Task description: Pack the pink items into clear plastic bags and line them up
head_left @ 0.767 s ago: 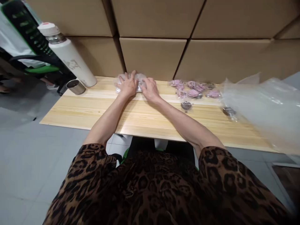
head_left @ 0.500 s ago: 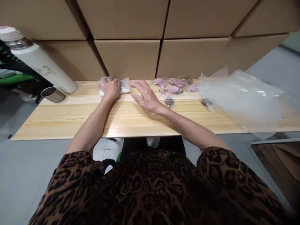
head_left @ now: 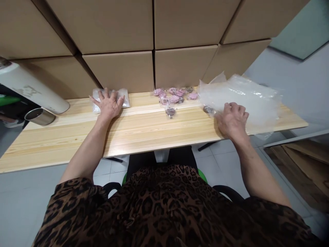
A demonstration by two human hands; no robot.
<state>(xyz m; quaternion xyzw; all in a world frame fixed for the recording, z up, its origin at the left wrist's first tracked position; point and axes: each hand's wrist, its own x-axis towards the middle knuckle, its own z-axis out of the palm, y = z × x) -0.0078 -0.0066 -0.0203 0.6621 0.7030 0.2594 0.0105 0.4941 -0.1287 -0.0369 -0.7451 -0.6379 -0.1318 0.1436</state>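
Note:
My left hand point(head_left: 110, 104) lies flat with its fingers spread on a small clear plastic packet point(head_left: 125, 97) near the back of the table. What the packet holds is hard to make out. Over the near left part of a pile of clear plastic bags point(head_left: 257, 99) is my right hand point(head_left: 232, 120), a little blurred. Its fingers are bent and slightly apart, with nothing visible between them. Several small wrapped pink pieces point(head_left: 174, 97) lie between my hands. Closer to me is a dark brown wrapped piece point(head_left: 170, 112), and another dark piece point(head_left: 208, 109) sits beside the bags.
Stacked cardboard boxes point(head_left: 118, 70) form a wall along the back of the wooden table point(head_left: 154, 133). A white bottle point(head_left: 36, 87) and a steel cup point(head_left: 41, 116) stand at the left. Flattened cardboard point(head_left: 305, 164) is low at the right.
My right hand has moved right, from beside the packet to the plastic bags. My left hand stays on the packet, its fingers spread wider. The view has turned to the right.

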